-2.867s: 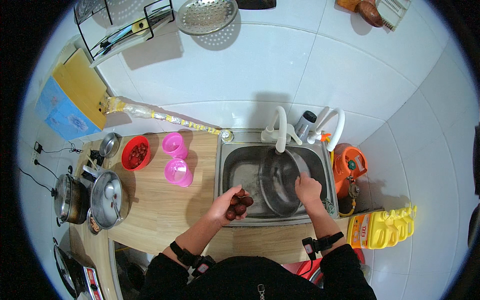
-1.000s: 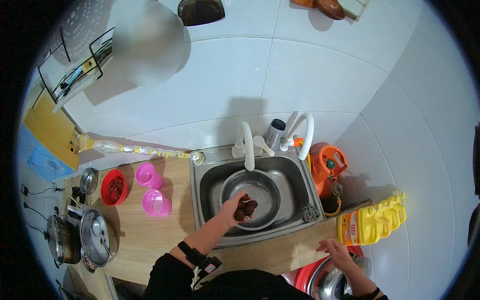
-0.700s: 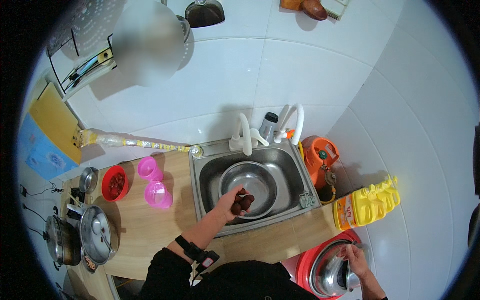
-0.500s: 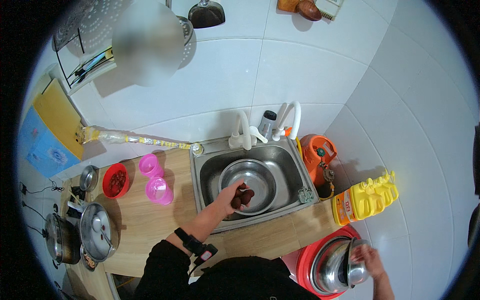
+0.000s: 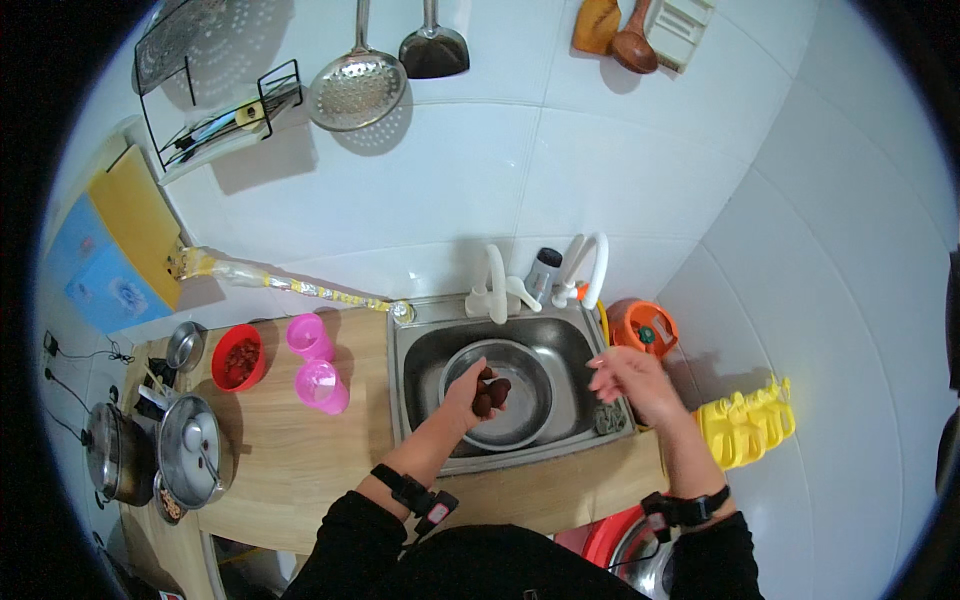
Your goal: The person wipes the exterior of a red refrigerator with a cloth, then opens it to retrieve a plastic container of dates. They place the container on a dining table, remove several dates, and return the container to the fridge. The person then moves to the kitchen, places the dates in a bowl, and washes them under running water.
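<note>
Nearest to me, my dark sleeves come up from the lower edge, each wrist with a black band. Just below my right forearm I see a red pot (image 5: 612,535) with a metal lid.

My left hand (image 5: 470,392) has its grip closed around a few dark red fruits (image 5: 491,391), held over the steel bowl (image 5: 520,385) that sits in the sink (image 5: 415,350). My right hand (image 5: 630,378) hovers over the sink's right rim, fingers loosely spread and holding nothing.

The counter (image 5: 290,450) is pale wood running left from the sink. On it stand two pink cups (image 5: 318,372) near the sink's left wall, a red bowl (image 5: 238,357) of dark pieces beyond them, and at the far left a lidded steel pot (image 5: 188,450) and a second pot (image 5: 112,452), close together. To the right of the sink, a yellow rack (image 5: 748,428) sits against the tiled wall and an orange container (image 5: 640,326) stands at the sink's back corner.

Behind the sink rise white taps (image 5: 497,285). The wall (image 5: 620,170) is white tile, meeting another tiled wall at the right. High on it hang a skimmer (image 5: 357,90), a spatula (image 5: 433,45), wooden spoons (image 5: 615,30) and a wire rack (image 5: 225,110); a yellow board (image 5: 135,225) leans at the left.
</note>
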{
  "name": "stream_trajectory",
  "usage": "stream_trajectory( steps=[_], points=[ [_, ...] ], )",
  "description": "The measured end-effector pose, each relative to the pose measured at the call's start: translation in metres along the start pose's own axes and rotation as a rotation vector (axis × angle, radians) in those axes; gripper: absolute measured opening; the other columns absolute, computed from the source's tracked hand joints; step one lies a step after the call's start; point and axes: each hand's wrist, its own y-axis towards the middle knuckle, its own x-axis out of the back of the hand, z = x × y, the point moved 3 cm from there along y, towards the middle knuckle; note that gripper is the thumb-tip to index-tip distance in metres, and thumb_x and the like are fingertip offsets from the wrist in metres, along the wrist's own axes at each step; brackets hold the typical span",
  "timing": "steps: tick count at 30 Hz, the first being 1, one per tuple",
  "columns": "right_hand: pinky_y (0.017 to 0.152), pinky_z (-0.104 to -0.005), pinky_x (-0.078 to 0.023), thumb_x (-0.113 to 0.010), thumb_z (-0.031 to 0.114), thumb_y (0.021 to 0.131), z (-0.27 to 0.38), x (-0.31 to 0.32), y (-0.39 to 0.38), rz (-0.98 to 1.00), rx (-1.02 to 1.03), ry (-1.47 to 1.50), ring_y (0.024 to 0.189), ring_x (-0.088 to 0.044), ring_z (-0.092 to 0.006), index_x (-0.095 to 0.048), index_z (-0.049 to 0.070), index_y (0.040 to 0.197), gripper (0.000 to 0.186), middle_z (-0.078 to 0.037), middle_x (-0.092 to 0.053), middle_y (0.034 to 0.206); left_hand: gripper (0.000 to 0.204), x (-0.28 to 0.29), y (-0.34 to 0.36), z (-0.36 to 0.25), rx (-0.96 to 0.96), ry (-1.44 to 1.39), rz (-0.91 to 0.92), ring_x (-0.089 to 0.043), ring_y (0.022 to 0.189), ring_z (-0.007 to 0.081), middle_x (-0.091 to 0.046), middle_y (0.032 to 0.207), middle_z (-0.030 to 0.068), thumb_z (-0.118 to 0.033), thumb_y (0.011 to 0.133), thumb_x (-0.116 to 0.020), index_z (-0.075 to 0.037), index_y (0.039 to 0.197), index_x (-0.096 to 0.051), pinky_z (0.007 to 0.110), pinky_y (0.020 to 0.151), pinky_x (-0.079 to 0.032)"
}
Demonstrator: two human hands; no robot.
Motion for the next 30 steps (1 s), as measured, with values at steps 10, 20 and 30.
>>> stream_trajectory(
  steps=[10,20,30],
  points=[
    [0.052,-0.0256,-0.048,-0.045,0.034,0.090,-0.118,-0.016,0.165,-0.031,-0.315,0.207,0.058,-0.056,-0.0119,-0.053,0.004,0.096,0.031,-0.006,-0.059,0.076,0.041,-0.003,0.027,-0.017,-0.008,-0.045,-0.104,-0.058,0.059,0.0267,-0.060,0.083,0.0107,-0.045,0.089,-0.036,-0.007,0.090,-0.052,0.034,0.046,-0.037],
    [0.062,-0.0303,-0.049,-0.048,0.039,0.088,-0.181,-0.005,0.261,-0.224,-0.299,0.350,0.075,-0.057,-0.0194,-0.043,0.003,0.110,0.042,-0.011,-0.055,0.092,0.039,-0.006,0.071,-0.025,0.096,-0.073,-0.065,-0.058,0.056,0.0288,-0.060,0.078,0.0121,-0.043,0.088,-0.039,-0.006,0.089,-0.051,0.035,0.043,-0.037],
    [0.035,-0.0235,-0.028,-0.049,0.033,0.087,-0.190,-0.008,0.310,-0.211,-0.239,0.316,0.043,-0.039,-0.0096,-0.049,0.006,0.091,0.027,0.000,-0.043,0.058,0.039,-0.007,0.087,-0.029,0.117,0.006,0.037,-0.057,0.058,0.0234,-0.060,0.078,0.0073,-0.047,0.087,-0.040,-0.009,0.094,-0.049,0.032,0.044,-0.038]
  ],
)
